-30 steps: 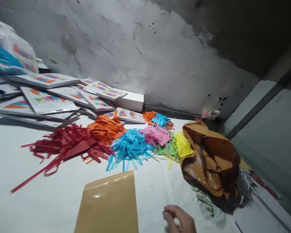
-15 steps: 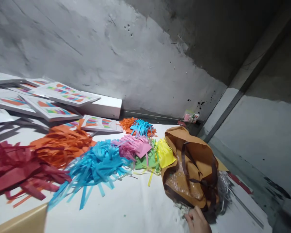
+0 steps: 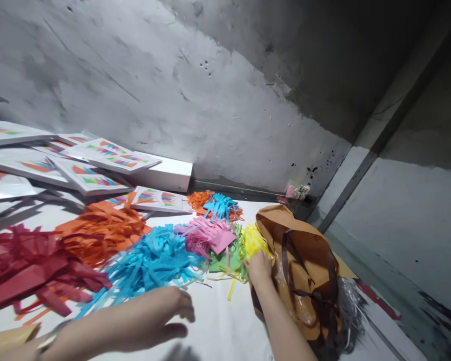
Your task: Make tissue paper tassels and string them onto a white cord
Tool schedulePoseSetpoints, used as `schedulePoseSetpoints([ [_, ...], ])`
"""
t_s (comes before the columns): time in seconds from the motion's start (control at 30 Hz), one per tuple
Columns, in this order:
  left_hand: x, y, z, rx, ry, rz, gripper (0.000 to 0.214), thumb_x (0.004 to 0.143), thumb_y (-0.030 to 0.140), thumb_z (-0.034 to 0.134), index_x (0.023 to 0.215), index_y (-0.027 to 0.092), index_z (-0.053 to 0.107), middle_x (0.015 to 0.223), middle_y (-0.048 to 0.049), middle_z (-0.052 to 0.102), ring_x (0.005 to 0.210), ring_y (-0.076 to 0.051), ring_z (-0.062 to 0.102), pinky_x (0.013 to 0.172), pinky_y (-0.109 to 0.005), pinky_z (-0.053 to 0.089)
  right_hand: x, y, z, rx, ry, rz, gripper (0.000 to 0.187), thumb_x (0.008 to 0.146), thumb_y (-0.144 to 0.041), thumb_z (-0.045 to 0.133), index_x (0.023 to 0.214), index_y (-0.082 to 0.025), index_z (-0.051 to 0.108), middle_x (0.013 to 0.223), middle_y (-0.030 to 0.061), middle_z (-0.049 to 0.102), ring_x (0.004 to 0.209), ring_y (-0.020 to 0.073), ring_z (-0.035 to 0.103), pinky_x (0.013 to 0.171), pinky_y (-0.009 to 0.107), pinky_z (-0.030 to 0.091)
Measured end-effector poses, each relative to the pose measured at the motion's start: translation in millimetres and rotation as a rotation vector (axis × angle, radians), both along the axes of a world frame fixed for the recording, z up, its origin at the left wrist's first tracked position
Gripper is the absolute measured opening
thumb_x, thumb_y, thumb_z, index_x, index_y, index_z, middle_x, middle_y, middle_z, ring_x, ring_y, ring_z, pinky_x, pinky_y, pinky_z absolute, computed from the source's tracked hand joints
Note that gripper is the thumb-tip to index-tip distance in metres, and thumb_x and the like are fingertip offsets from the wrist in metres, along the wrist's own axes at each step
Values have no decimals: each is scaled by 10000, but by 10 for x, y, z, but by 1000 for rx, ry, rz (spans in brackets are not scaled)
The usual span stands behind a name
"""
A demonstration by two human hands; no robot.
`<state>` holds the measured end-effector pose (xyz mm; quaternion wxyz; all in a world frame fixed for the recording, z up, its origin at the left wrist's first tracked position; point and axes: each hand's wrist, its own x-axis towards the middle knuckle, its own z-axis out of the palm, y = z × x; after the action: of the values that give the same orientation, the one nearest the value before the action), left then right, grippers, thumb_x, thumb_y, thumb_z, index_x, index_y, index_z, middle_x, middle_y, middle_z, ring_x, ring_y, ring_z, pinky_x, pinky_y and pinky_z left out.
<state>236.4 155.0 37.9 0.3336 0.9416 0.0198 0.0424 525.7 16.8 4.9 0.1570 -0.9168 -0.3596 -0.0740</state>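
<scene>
My right hand [image 3: 259, 264] reaches forward onto the yellow paper strips [image 3: 252, 240], beside the brown paper bag [image 3: 304, 271]; its fingers curl down into the strips, and whether they grip any is hidden. My left hand [image 3: 165, 316] hovers over the white table [image 3: 218, 326] near the blue paper strips [image 3: 150, 263], fingers stretched out with nothing in them. Pink strips [image 3: 206, 235] and green strips [image 3: 225, 261] lie between the blue and yellow piles.
Red strips [image 3: 26, 273] and orange strips [image 3: 101, 233] lie at left. Stacked white boards with coloured patterns [image 3: 97, 165] and a white box [image 3: 165, 175] line the back. More orange and blue strips [image 3: 218, 205] sit by the grey wall. A tan envelope corner [image 3: 7, 337] shows bottom left.
My right hand has moved up from the bottom edge to the yellow strips. My left arm has come into view over the table. The view shifted slightly.
</scene>
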Motion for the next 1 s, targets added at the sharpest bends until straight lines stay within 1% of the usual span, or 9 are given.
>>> schedulePoseSetpoints([
  [0.1,502,-10,52,-3,87,-65,233,846,341,651,1002,258,803,1024,-98,790,961,-315,718,832,-362,493,237,137,-179,-5,21,-20,230,971,-365,648,1098,-174,661,1126,58,682,976,180,674,881,392,566],
  [0.33,1008,44,-262,-132,93,40,301,865,365,579,944,172,796,829,-80,795,737,-233,713,610,-262,448,528,-360,-288,148,72,51,240,974,-375,642,1049,-148,661,984,9,687,829,153,680,745,325,585],
  [0.47,1365,-45,-356,-213,66,101,352,888,414,556,963,150,777,781,-72,783,719,-228,712,607,-265,457,413,-481,-250,225,-29,35,273,964,-108,545,1221,-170,616,1173,69,660,997,180,668,862,349,553],
  [0.57,1587,-144,-447,-246,52,133,344,910,436,586,993,148,754,783,-52,764,738,-215,703,657,-287,484,252,-455,-204,166,-98,86,410,860,29,447,1031,-230,714,1234,64,634,1035,181,656,880,288,497],
  [0.67,1684,-226,-565,-277,68,147,340,933,461,619,998,143,719,789,-27,737,724,-192,690,710,-327,523,138,-353,-159,66,-120,131,259,863,-77,530,816,-233,732,1206,54,641,912,172,672,795,269,491],
  [0.77,1668,-260,-666,-294,69,157,310,920,440,629,988,151,715,823,-36,743,746,-194,689,717,-323,524,85,-189,-133,-20,-150,117,104,860,-258,663,894,-187,731,1209,113,633,919,226,669,816,320,498],
  [0.83,1626,-253,-707,-293,54,170,281,882,405,622,976,164,734,867,-55,765,793,-217,694,706,-303,506,64,-71,-126,-57,-176,98,283,833,-271,722,1097,-173,694,1239,138,612,969,257,662,849,346,495],
  [0.9,1581,-227,-733,-288,41,181,279,834,375,612,966,173,754,921,-66,783,828,-240,696,696,-292,492,52,18,-120,-78,-190,89,408,846,-207,711,1243,-197,616,1238,118,605,946,232,669,822,319,494],
  [1.0,1529,-171,-763,-291,43,182,325,803,368,593,981,158,765,930,-80,791,801,-255,704,677,-295,490,60,49,-109,-96,-191,87,326,912,-79,552,1189,-239,618,1174,58,621,810,153,673,710,249,473],
])
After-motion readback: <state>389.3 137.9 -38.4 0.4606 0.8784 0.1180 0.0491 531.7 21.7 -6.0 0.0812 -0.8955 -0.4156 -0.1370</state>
